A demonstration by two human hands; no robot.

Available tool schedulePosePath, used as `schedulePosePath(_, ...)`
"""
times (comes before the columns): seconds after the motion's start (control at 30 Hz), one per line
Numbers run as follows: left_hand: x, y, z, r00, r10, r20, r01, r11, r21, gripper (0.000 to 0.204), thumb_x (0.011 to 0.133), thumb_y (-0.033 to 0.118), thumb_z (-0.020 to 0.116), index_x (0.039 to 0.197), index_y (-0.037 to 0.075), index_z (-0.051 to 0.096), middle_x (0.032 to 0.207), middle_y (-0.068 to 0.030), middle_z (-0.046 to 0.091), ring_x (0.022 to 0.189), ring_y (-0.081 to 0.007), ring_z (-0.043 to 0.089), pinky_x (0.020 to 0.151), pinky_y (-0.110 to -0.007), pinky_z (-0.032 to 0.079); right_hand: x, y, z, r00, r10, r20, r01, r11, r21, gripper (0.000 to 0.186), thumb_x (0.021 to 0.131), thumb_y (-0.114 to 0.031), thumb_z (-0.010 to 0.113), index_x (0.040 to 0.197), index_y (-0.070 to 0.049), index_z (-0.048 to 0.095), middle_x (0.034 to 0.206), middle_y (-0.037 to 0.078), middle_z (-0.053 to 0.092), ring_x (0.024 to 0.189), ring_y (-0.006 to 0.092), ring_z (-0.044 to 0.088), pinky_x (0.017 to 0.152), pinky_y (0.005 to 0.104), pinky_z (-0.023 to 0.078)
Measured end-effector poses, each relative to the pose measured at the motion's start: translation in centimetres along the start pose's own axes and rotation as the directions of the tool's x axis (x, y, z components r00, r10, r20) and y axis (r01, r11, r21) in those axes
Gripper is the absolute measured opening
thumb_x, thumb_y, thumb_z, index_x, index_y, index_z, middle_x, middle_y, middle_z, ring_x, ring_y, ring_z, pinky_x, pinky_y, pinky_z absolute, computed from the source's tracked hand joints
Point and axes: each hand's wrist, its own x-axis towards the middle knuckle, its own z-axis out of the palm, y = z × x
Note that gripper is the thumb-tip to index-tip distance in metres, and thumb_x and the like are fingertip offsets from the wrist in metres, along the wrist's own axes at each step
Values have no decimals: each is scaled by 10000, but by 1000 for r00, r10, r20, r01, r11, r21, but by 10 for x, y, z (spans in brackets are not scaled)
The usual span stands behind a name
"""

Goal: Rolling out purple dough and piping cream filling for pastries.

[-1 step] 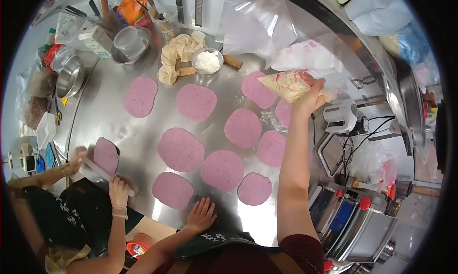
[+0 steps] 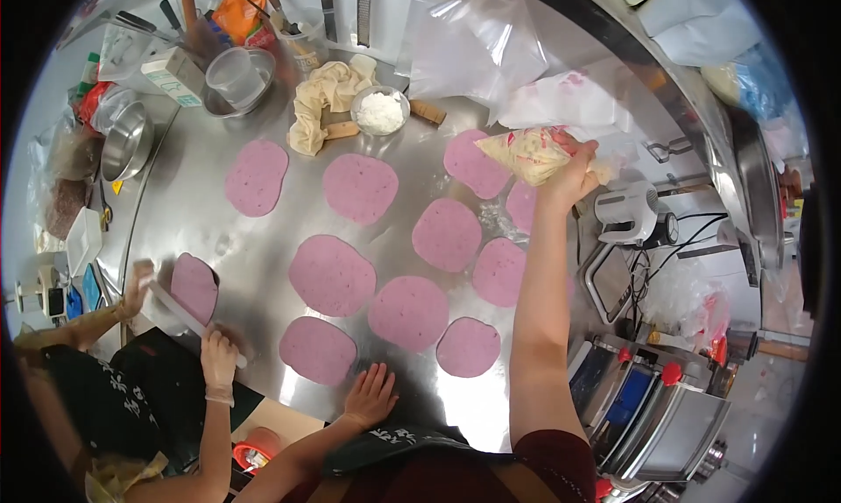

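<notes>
My right hand [image 2: 574, 172] is wrapped around a piping bag [image 2: 528, 153] with pale yellow filling, its tip pointing left over a pink dough round [image 2: 476, 163] at the far right. My left hand [image 2: 370, 400] lies flat on the steel table's near edge, fingers spread, holding nothing. Closest to it are a pink dough round [image 2: 317, 351] and a larger one [image 2: 408, 313]. Several more flat pink rounds lie across the table, one [image 2: 499, 273] partly covered by my right forearm.
At the left, a co-worker's gloved hands hold a white rolling pin [image 2: 180, 308] beside a dough piece [image 2: 194, 288]. A bowl of white flour [image 2: 380, 112], a crumpled cloth [image 2: 320, 96] and metal bowls stand at the back. A hand mixer [image 2: 626, 212] and scale [image 2: 607, 282] are right.
The co-worker's hands and rolling pin have shifted very slightly. My own hands and the piping bag stay practically where they were.
</notes>
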Motion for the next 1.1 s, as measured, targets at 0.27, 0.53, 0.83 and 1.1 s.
schedulePosePath(0.27, 1, -1, 2, 999, 33, -19, -33, 999, -7, 546, 727, 349, 597, 1179, 77, 457, 1291, -185, 369, 1207, -326, 339, 973, -442, 277, 15, 16, 6, 998, 25, -50, -24, 1000, 5, 262, 895, -139, 435, 671, -4, 445, 640, 118, 567, 619, 193, 551, 663, 325, 462)
schedulePosePath(0.53, -1, -1, 2, 999, 40, -23, -40, 999, 2, 544, 723, 354, 596, 1176, 84, 463, 1297, -165, 373, 1218, -295, 333, 1000, -428, 230, 22, 11, 20, 991, -37, -127, 18, 989, -150, 241, 894, -137, 441, 685, -18, 430, 572, 27, 465, 532, 131, 495, 563, 279, 424)
schedulePosePath(0.83, -2, -1, 4, 999, 35, -25, -34, 999, 16, 549, 712, 358, 601, 1172, 91, 465, 1301, -161, 371, 1229, -287, 320, 1003, -426, 229, 39, 16, 14, 990, -61, -126, 28, 968, -251, 274, 895, -187, 465, 665, -48, 415, 570, -8, 403, 535, 88, 386, 509, 264, 355)
schedulePosePath(1.1, 96, 10, -57, 916, -334, -221, 143, 789, -598, 441, 738, 78, 593, 1147, 2, 445, 1156, -170, 447, 1085, -297, 415, 938, -418, 294, 15, -32, -13, 917, 177, -357, -136, 981, 136, 247, 885, -198, 485, 680, -72, 432, 586, -1, 371, 592, 105, 420, 514, 281, 384)
